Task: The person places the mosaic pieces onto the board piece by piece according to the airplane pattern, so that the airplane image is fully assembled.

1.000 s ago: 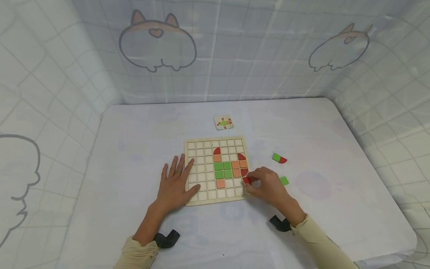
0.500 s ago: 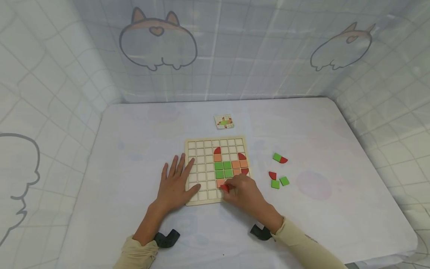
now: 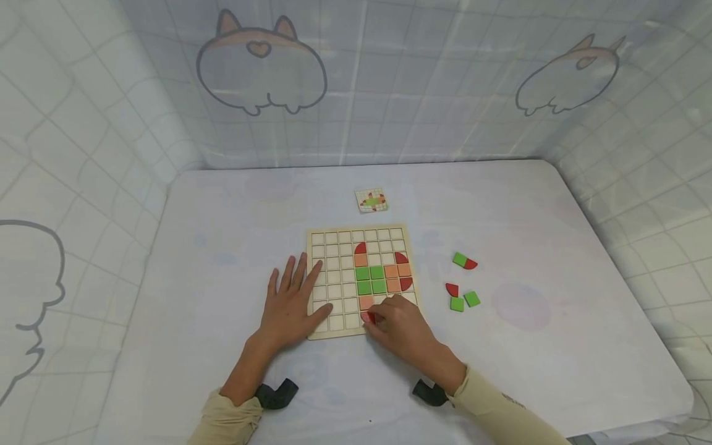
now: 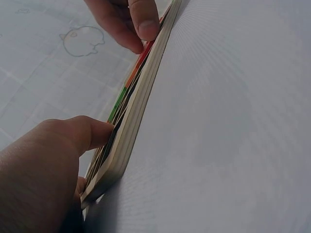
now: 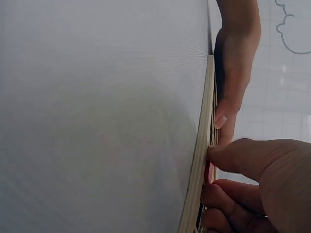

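A wooden grid board [image 3: 336,289] lies on the table with green, orange and red tiles set in its squares. My left hand [image 3: 288,314] rests on its left side, fingers spread. With thumb and fingers, my right hand [image 3: 405,330] pinches a red quarter-circle tile [image 3: 366,317] at a square in the bottom row, just below an orange tile [image 3: 366,302]. In the right wrist view the red tile [image 5: 209,173] shows between thumb and fingers at the board's edge. The right hand hides several squares at the lower right.
A small pattern card [image 3: 371,200] lies beyond the board. To the right are loose tiles: a green square [image 3: 460,259] touching a red quarter circle [image 3: 471,264], another red piece [image 3: 452,289] and two green squares [image 3: 457,304]. A black strap piece [image 3: 277,394] sits at the left wrist.
My right hand has moved left from the board's right edge with the red tile, then slightly down to the bottom row below the orange tile. The left hand has stayed still.
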`<action>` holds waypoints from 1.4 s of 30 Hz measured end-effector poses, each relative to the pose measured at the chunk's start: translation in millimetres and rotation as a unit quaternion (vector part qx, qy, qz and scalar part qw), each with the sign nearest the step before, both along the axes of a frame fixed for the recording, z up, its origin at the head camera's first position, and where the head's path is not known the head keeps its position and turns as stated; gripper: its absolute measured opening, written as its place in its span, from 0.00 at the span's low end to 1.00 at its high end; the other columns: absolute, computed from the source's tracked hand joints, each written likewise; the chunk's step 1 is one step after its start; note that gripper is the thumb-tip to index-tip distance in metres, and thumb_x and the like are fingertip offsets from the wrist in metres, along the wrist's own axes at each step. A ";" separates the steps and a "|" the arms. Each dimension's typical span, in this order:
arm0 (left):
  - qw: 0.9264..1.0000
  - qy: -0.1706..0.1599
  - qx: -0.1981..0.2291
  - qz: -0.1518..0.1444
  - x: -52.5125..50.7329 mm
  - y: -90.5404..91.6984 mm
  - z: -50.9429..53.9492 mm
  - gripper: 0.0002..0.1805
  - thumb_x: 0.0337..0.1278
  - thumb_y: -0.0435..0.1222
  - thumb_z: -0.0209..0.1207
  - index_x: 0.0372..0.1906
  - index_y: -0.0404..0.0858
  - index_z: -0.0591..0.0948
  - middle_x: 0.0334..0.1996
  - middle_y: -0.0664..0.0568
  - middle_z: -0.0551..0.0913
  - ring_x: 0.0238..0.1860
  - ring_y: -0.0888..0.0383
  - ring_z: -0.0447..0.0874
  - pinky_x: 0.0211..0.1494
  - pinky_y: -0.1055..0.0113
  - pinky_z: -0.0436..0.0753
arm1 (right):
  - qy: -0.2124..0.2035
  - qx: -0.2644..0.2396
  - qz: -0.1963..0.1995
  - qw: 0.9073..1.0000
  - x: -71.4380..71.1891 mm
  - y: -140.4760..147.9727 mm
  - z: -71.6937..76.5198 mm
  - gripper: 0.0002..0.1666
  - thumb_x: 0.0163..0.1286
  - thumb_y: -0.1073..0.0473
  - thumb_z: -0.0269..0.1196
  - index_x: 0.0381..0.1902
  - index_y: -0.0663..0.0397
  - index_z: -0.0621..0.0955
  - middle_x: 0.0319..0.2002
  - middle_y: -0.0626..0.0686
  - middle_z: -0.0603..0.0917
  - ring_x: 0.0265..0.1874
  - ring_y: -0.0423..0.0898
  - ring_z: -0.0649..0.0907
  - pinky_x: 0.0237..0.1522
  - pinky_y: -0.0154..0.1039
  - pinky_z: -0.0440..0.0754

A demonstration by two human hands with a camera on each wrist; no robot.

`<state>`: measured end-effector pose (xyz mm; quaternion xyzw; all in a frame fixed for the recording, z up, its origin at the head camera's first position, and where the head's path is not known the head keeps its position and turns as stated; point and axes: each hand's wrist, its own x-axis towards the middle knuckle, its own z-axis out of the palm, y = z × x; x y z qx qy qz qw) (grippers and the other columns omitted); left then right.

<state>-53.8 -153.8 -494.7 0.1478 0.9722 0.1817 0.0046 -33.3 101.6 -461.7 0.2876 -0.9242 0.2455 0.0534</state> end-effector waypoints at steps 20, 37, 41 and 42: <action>1.000 0.007 0.005 -0.002 -0.6 0.8 1.7 0.47 0.60 0.62 0.52 0.79 0.45 0.53 0.78 0.42 0.44 0.77 0.43 0.34 0.71 0.40 0.36 | -0.006 -0.037 -0.046 0.998 -0.8 0.0 -4.4 0.06 0.55 0.55 0.75 0.29 0.49 0.88 0.20 0.37 0.75 0.23 0.35 0.71 0.25 0.30 0.72; 1.000 -0.001 0.002 -0.004 0.6 -0.1 3.9 0.48 0.60 0.63 0.51 0.79 0.47 0.51 0.78 0.42 0.43 0.77 0.44 0.33 0.71 0.41 0.35 | -0.035 -0.063 -0.049 0.996 -3.0 14.9 1.6 0.10 0.53 0.56 0.77 0.33 0.48 0.88 0.23 0.37 0.79 0.25 0.33 0.75 0.30 0.31 0.76; 1.000 -0.009 0.004 0.000 0.1 -0.7 4.0 0.48 0.59 0.64 0.52 0.79 0.48 0.52 0.78 0.44 0.42 0.77 0.45 0.32 0.72 0.41 0.35 | -0.036 -0.068 -0.078 0.994 -5.0 29.4 6.7 0.13 0.49 0.59 0.79 0.33 0.51 0.87 0.23 0.39 0.80 0.25 0.35 0.76 0.29 0.33 0.77; 1.000 -0.012 0.007 0.002 0.0 -0.7 4.1 0.48 0.59 0.64 0.52 0.79 0.48 0.53 0.78 0.44 0.42 0.77 0.46 0.32 0.72 0.41 0.35 | -0.036 -0.064 -0.088 0.993 -6.0 34.0 7.5 0.12 0.50 0.60 0.78 0.33 0.52 0.87 0.23 0.39 0.80 0.25 0.35 0.76 0.28 0.33 0.77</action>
